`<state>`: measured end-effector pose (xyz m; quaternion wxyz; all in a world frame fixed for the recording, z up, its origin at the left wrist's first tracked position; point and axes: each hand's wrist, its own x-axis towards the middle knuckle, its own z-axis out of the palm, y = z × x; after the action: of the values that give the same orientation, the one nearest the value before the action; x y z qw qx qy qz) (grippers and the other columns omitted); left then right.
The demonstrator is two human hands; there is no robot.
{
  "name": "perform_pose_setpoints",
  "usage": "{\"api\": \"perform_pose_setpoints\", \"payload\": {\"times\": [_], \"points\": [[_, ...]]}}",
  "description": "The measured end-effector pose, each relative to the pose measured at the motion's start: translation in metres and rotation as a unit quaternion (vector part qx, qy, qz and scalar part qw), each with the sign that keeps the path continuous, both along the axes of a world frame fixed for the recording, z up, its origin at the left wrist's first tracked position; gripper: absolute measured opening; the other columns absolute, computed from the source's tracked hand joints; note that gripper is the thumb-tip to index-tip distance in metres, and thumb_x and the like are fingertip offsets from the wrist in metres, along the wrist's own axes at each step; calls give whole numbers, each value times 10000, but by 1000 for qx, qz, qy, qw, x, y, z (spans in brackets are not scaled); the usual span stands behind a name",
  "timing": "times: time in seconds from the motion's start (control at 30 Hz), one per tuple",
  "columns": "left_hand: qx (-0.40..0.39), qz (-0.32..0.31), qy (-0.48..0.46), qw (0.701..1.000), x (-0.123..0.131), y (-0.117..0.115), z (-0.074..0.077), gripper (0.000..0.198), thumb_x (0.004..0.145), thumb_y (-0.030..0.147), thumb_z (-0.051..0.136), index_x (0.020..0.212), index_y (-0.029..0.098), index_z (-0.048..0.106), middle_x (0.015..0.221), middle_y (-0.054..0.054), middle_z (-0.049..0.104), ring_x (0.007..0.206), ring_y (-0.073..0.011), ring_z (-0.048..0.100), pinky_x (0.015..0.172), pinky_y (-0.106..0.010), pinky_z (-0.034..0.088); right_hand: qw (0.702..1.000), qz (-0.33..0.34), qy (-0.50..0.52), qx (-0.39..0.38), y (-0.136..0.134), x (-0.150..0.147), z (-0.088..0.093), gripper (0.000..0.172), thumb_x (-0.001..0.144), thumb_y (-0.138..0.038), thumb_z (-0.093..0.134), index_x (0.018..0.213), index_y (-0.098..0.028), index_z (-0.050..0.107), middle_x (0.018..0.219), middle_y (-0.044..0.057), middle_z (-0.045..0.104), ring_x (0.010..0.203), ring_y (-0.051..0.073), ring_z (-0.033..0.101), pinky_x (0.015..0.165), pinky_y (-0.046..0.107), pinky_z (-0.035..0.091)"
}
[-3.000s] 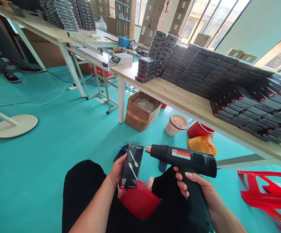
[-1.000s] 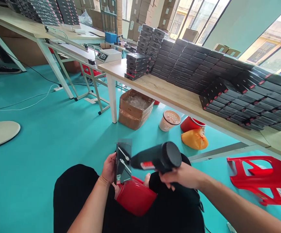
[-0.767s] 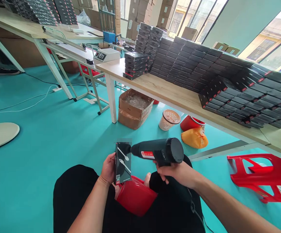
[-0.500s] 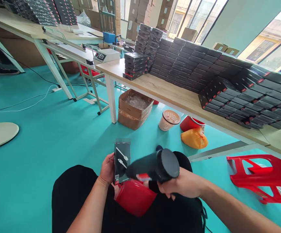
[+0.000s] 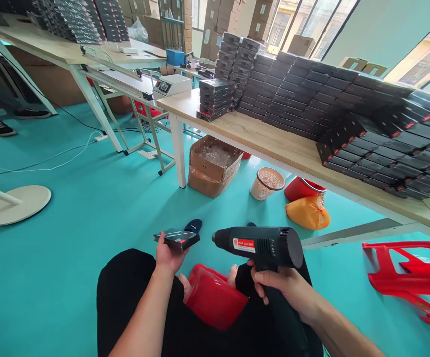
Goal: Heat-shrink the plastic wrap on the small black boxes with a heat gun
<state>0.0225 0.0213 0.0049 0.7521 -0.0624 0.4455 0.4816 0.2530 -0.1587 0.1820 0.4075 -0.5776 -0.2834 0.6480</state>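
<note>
A flat black box [image 5: 185,239] lies tilted in my left hand [image 5: 168,255], its narrow edge turned toward me. My fingers are wrapped round its left part. To the right, my right hand [image 5: 274,282] grips the handle of a dark heat gun [image 5: 255,244] with a red and white label. The gun's nozzle points left toward the box, with a gap between them. Below both hands, a red stool [image 5: 217,297] stands between my legs.
A wooden table [image 5: 270,141] bears stacked black boxes [image 5: 296,91]. Beneath it are a cardboard box [image 5: 213,171], a bin [image 5: 267,183] and an orange bag [image 5: 309,212]. A red stool [image 5: 411,277] lies at right. A person's shoe [image 5: 2,128] shows at far left.
The box in my left hand has tipped from showing its printed face to nearly flat. The heat gun has swung level and its nozzle has moved away from the box. The view has shifted slightly left.
</note>
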Motion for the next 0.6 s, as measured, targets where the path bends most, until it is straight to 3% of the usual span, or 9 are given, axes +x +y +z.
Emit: {"api": "perform_pose_setpoints", "payload": {"times": [0.13,0.2,0.3,0.37,0.43,0.5,0.6], "points": [[25,0,-24,999,-2,1,-7,382,985,469,429,888,166,640,791,-101,702,760,-277,709,687,-450,581,997,62,48,21,5,-20,-7,187,789,-313,706,779,-128,680,612,19,597,578,155,543,588,303,450],[45,-4,-41,998,-2,0,-6,395,993,459,412,893,159,649,809,-118,714,773,-279,712,689,-449,588,998,35,48,37,8,-26,-8,210,789,-337,717,768,-131,679,615,20,603,583,156,546,606,311,454],[47,-12,-36,998,-3,-1,-6,368,988,450,443,887,168,658,781,-105,716,755,-275,711,681,-457,597,999,-8,27,32,14,-27,-7,231,795,-344,711,903,-141,696,630,8,617,580,160,542,602,316,451],[42,-8,-41,998,-4,-2,-6,371,983,452,458,873,163,662,757,-103,710,729,-261,707,670,-432,602,999,38,24,24,17,-25,-3,203,788,-314,706,888,-138,700,633,12,617,582,165,544,592,317,444],[41,-2,-51,998,-4,-2,-7,392,983,459,457,850,152,661,753,-112,707,706,-246,703,655,-403,604,996,83,16,28,20,-25,0,150,784,-286,695,754,-139,681,620,17,604,585,163,542,600,317,440],[36,4,-43,998,-3,-2,-6,390,980,461,470,822,153,649,739,-107,701,692,-242,699,654,-412,610,997,72,-8,41,23,-26,3,193,793,-271,665,644,-152,634,613,18,594,595,157,539,618,314,437],[21,20,-25,999,-1,-2,-5,355,970,455,513,789,171,625,694,-72,677,684,-239,695,666,-448,620,998,44,-29,29,27,-27,5,143,789,-254,631,682,-160,640,605,9,597,582,155,528,610,312,429]]}}
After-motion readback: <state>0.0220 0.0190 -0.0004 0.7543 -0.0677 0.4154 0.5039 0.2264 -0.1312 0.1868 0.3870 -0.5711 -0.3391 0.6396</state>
